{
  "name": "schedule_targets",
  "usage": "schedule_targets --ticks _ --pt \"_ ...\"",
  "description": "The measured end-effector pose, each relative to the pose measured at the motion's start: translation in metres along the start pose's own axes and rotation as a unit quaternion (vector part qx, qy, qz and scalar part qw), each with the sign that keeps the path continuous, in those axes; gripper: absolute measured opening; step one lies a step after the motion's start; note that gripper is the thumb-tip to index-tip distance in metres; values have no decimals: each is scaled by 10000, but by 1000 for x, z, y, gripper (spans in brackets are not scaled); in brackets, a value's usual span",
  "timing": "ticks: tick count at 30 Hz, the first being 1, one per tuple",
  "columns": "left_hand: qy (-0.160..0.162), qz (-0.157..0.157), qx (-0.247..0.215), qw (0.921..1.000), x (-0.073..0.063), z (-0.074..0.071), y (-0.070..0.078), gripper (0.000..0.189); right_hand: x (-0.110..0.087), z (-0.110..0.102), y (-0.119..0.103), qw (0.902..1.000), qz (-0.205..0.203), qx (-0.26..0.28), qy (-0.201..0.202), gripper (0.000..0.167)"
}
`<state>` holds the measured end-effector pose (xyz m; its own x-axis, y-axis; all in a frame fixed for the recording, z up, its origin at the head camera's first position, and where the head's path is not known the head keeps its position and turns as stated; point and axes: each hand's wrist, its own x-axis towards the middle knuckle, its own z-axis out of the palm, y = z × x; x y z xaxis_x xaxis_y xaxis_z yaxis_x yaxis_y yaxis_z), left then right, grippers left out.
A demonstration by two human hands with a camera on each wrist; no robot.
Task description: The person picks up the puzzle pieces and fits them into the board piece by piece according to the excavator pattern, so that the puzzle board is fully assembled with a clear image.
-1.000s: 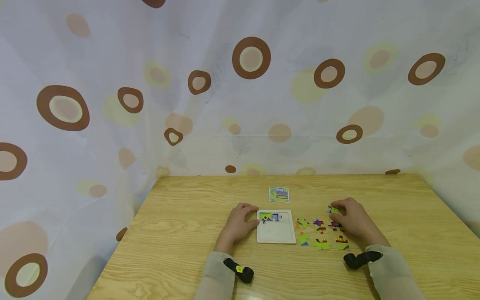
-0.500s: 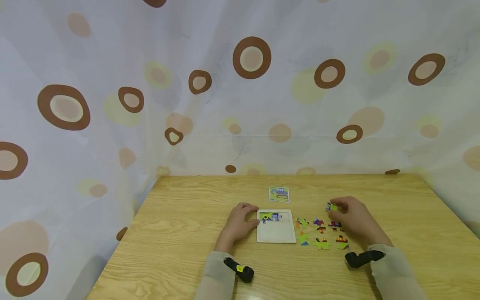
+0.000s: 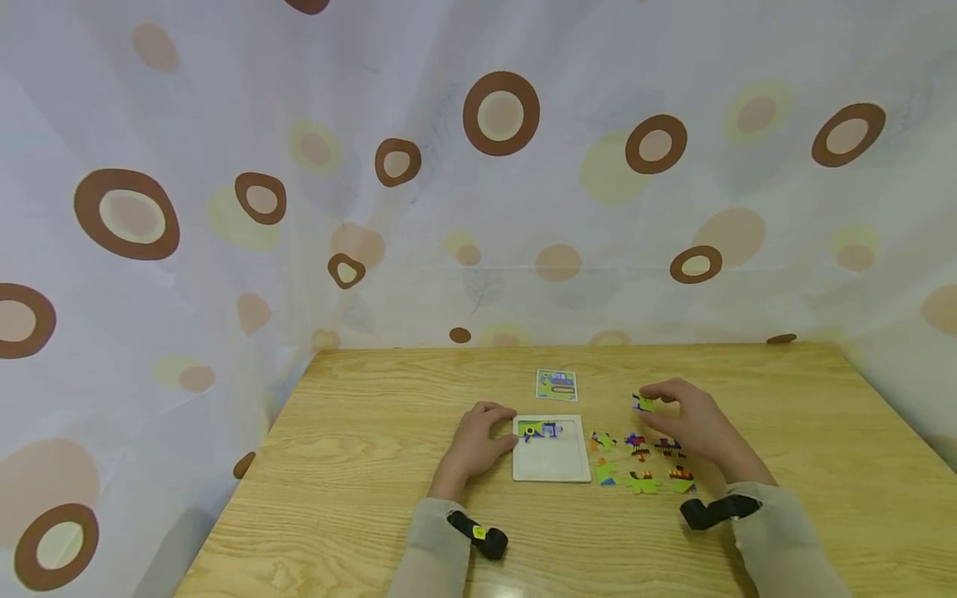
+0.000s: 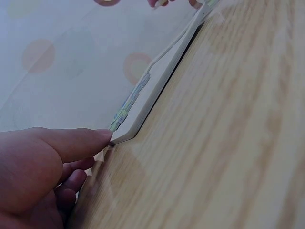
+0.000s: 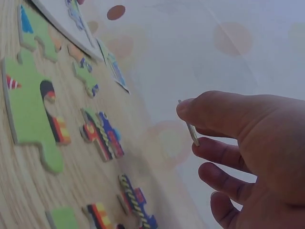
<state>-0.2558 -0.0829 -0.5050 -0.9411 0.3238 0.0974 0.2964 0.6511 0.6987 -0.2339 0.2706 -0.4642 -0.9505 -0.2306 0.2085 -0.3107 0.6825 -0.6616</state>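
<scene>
My right hand (image 3: 695,422) pinches a green and blue jigsaw piece (image 3: 641,403) between thumb and fingers, raised above the table behind the loose pieces. In the right wrist view this piece (image 5: 192,132) shows edge-on. At the left side of a white square puzzle tray (image 3: 549,465), my left hand (image 3: 476,443) rests with thumb and index finger apart, touching the edge near the back corner. Joined green and purple pieces (image 3: 539,431) lie in the tray's back-left part. In the left wrist view my thumb tip (image 4: 102,135) meets the tray's corner.
Several loose jigsaw pieces (image 3: 644,483) lie face up on the wooden table (image 3: 359,465), right of the tray. Behind the tray lies a small picture card (image 3: 557,384) of a digger-like vehicle. A patterned curtain (image 3: 419,307) hangs beyond the table's back edge.
My right hand has moved left and slightly back with the jigsaw piece, away from above the right-hand loose pieces. My left hand and the tray hold their place.
</scene>
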Motion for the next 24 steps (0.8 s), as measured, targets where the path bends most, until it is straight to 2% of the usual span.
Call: schedule_targets --ticks 15,24 --pt "3 -17 50 10000 -1 2 -4 39 9 6 -38 9986 -519 -105 59 35" --pt "53 69 -40 10000 -2 0 1 39 16 17 -47 9979 -643 -76 64 35"
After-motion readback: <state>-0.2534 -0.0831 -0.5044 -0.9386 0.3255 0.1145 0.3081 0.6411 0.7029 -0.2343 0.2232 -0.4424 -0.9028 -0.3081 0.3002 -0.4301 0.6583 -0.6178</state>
